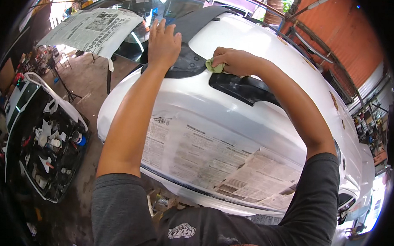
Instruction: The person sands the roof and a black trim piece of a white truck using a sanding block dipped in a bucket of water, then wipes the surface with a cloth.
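My right hand [240, 61] is closed round a folded pale green cloth or pad [215, 66]; which of the two I cannot tell. It presses this on the white car body [247, 36], where the paint meets a dark, curved panel [190, 62]. Just below that hand lies a black recess [244, 87] in the bodywork. Stretched out with its fingers up, my left hand [165, 46] is over the dark panel's left side, holding nothing visible. Whether its palm touches the surface is hidden.
Newspaper sheets [196, 153] cover the car's near face. Another newspaper [94, 30] is spread at the far left on a stand. A detached car door or hatch [44, 139], loaded with cups and scraps, stands at the left. A tripod [68, 86] is behind it.
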